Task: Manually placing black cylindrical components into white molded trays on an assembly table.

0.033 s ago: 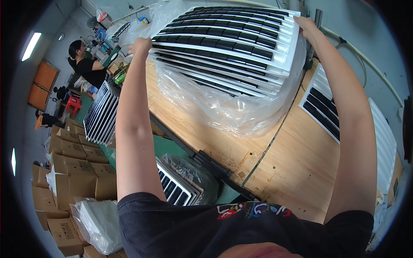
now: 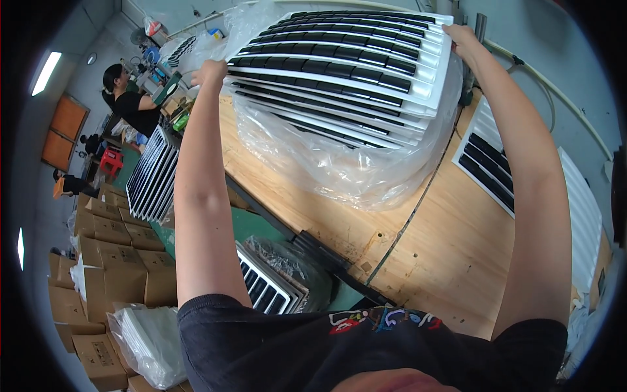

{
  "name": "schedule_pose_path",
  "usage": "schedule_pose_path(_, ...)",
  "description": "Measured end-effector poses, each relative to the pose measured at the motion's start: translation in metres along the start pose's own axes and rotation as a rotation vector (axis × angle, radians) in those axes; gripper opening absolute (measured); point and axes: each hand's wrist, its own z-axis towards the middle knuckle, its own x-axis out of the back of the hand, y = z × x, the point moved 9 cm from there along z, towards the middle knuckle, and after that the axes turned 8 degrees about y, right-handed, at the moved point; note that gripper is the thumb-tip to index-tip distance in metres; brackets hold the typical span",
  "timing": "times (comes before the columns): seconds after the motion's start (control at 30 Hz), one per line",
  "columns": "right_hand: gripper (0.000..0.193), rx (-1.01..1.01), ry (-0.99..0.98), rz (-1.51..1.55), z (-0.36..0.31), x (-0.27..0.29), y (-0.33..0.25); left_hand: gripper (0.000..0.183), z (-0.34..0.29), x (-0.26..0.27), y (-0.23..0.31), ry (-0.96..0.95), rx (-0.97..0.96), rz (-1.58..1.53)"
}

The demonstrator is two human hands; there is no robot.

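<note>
A white plastic tray (image 2: 428,88) with rows of glossy black rectangular pieces tops a stack of similar trays. My left hand (image 2: 211,72) is closed on the tray's left end, with the fingertips partly hidden. At the far right corner, my right hand (image 2: 461,38) grips the same tray's edge between thumb and fingers. The upper tray sits slightly fanned and tilted over the lower trays (image 2: 366,136). Crumpled clear plastic film (image 2: 339,176) wraps loosely around the stack's base and left side.
The stack stands on a wooden table (image 2: 437,261). Another part-filled tray (image 2: 486,160) lies right, beside my forearm. More trays (image 2: 153,173) stand at left, others (image 2: 268,287) below the table edge. Cardboard boxes (image 2: 114,261) pile up at left. A co-worker (image 2: 134,101) works far left.
</note>
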Motion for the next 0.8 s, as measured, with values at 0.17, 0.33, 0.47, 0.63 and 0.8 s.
schedule_pose_path(0.17,0.028,0.256,-0.006,-0.099,0.003,-0.028,-0.012,0.042,0.025,0.009,-0.010,0.063,-0.052,-0.135)
schedule_pose_path(0.33,0.032,0.274,-0.097,0.047,0.052,-0.007,-0.006,0.054,0.027,-0.004,0.051,-0.053,-0.171,-0.492)
schedule_pose_path(0.47,0.042,0.402,-0.022,0.049,0.004,-0.026,-0.029,0.089,0.025,-0.009,0.028,-0.151,0.082,-0.789)
schedule_pose_path(0.63,0.031,0.287,-0.024,0.254,-0.089,-0.019,-0.098,0.035,0.039,0.002,0.001,-0.082,0.243,-1.051)
schedule_pose_path(0.8,0.031,0.146,-0.268,0.451,-0.059,0.065,-0.107,0.023,0.040,-0.024,0.088,-0.131,0.060,-1.163)
